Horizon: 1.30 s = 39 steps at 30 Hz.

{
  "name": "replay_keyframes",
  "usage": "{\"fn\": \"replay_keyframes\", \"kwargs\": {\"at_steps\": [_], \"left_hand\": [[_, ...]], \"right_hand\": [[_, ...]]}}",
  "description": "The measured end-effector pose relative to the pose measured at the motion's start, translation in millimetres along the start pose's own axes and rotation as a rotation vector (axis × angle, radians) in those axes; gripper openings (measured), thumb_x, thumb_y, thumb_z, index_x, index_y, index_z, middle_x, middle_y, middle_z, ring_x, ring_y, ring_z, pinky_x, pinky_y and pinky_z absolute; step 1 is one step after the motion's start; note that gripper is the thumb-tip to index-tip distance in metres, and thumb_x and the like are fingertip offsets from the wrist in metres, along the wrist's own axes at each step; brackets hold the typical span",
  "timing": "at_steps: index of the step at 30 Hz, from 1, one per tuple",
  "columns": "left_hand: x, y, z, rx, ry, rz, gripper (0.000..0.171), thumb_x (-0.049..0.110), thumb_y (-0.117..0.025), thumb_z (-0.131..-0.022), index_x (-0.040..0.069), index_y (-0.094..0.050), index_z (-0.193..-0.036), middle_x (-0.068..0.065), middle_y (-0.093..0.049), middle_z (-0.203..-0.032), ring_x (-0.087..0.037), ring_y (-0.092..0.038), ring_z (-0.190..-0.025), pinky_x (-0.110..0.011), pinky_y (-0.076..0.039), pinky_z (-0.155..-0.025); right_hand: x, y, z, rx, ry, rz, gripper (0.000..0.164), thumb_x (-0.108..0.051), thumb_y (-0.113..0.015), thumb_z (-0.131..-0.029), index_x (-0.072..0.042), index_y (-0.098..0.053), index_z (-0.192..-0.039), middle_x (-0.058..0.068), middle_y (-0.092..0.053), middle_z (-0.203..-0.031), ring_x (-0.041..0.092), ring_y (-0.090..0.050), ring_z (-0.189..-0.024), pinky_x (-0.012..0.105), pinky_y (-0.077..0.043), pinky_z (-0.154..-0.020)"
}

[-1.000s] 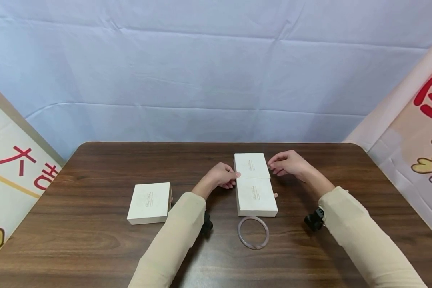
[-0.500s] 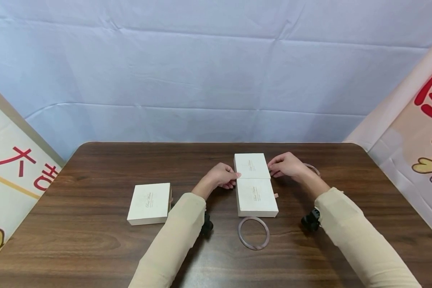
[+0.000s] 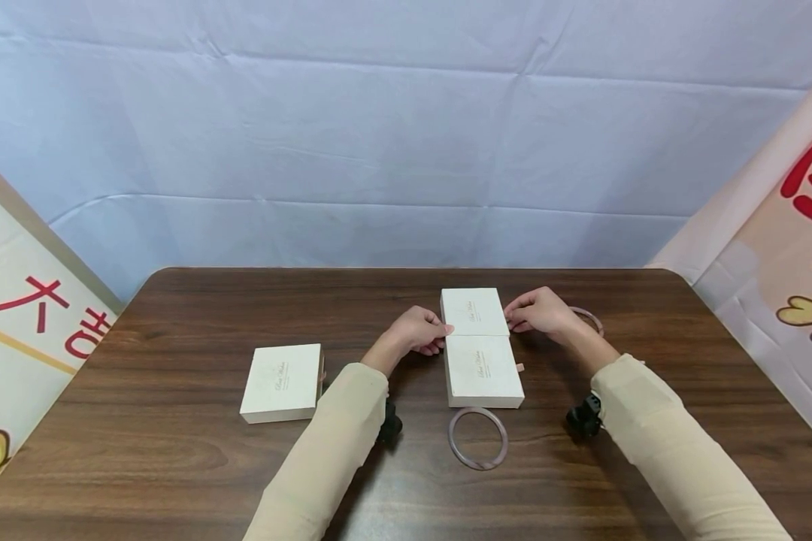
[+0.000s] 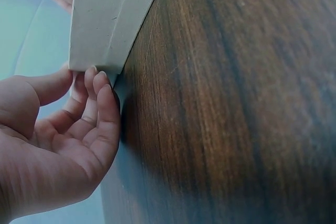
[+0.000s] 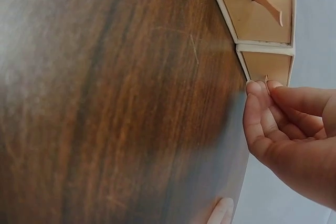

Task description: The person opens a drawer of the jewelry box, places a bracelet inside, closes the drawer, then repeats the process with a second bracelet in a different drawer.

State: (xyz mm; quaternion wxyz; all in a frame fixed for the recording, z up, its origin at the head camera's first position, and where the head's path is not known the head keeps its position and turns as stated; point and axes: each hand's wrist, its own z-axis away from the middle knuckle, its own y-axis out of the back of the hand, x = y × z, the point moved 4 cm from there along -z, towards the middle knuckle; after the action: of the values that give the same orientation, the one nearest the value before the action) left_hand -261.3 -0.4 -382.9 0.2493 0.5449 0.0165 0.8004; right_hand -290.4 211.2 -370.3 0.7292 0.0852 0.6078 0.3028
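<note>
Two white boxes lie end to end right of the table's middle, a far box (image 3: 472, 308) and a near box (image 3: 483, 368). My left hand (image 3: 416, 329) is at their left side by the seam; its thumb touches the box edge and its fingers curl against the side, as the left wrist view (image 4: 79, 124) shows. On the opposite side my right hand (image 3: 537, 309) pinches the small ribbon pull tab (image 5: 266, 80) on the far box's tan drawer front (image 5: 275, 64). The near box's ribbon tab (image 5: 265, 4) hangs loose. A purplish bangle (image 3: 477, 465) lies just before the near box.
A third white box (image 3: 283, 382) lies apart on the left of the wooden table (image 3: 162, 451). Behind my right wrist another bangle (image 3: 594, 317) shows in part. A pale cloth (image 3: 379, 135) hangs beyond the table's far edge.
My right hand has shifted slightly left, up to the far box's side, uncovering part of the bangle behind the wrist. My left hand and the boxes look unmoved.
</note>
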Motion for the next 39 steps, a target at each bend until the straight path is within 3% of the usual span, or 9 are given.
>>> {"fn": "replay_keyframes", "kwargs": {"at_steps": [25, 39], "left_hand": [[0.4, 1.0, -2.6, -0.013, 0.007, -0.015, 0.022, 0.018, -0.059, -0.091, 0.003, -0.056, -0.076, -0.007, -0.056, -0.068, -0.018, -0.056, -0.060, -0.027, -0.048, -0.058], [0.8, 0.4, -1.6, -0.023, -0.005, 0.010, 0.022, 0.015, -0.059, -0.091, 0.004, -0.054, -0.072, -0.007, -0.056, -0.068, -0.017, -0.056, -0.059, -0.028, -0.049, -0.058]], "right_hand": [[2.9, 2.6, -1.9, 0.036, -0.003, -0.033, 0.018, 0.005, -0.053, -0.088, 0.017, -0.059, -0.102, 0.014, -0.065, -0.085, 0.023, -0.064, -0.080, 0.036, -0.051, -0.075], [0.9, 4.4, 0.9, 0.042, 0.017, -0.030, 0.021, 0.007, -0.051, -0.089, 0.020, -0.057, -0.104, 0.021, -0.063, -0.095, 0.022, -0.064, -0.079, 0.037, -0.051, -0.076]]}}
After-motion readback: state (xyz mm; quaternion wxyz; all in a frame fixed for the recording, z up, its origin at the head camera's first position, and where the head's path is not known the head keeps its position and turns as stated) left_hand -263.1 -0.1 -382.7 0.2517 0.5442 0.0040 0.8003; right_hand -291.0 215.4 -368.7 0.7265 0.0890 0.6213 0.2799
